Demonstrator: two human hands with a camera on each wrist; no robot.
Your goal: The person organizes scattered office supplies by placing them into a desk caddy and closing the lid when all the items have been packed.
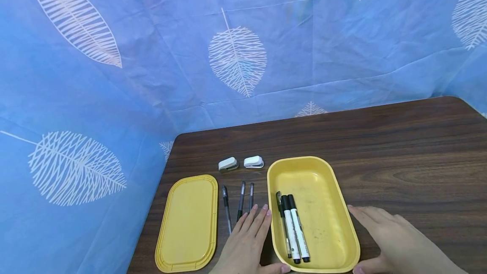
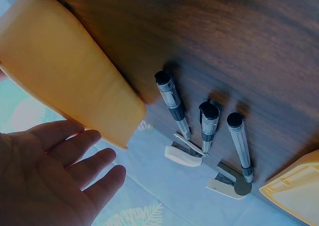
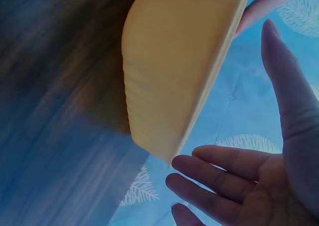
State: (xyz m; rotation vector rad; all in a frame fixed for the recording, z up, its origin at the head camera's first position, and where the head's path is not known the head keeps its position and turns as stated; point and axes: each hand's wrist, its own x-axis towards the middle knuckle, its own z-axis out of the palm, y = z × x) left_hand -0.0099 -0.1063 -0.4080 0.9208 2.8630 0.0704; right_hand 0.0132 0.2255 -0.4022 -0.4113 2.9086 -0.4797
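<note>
A yellow rectangular box [image 1: 323, 206] stands on the table between both hands. Two white markers with black caps [image 1: 299, 234] and a black-capped pen [image 1: 284, 227] lie along its left side inside. My left hand [image 1: 245, 244] is at the box's left side, fingers extended; fingertips and thumb are by the rim. On the other side, my right hand [image 1: 395, 240] has its fingers stretched along the right wall and its thumb at the near corner. In the right wrist view the fingers [image 3: 214, 173] look straight and close to the box wall; firm contact cannot be made out.
Left of the box lie several pens, among them a black-capped pen [image 1: 227, 208]. Behind them sit a grey-and-white stapler [image 1: 228, 164] and a white stapler [image 1: 253, 162]. A yellow lid [image 1: 188, 223] lies flat near the left table edge. Blue leaf-patterned cloth [image 1: 171, 54] hangs behind.
</note>
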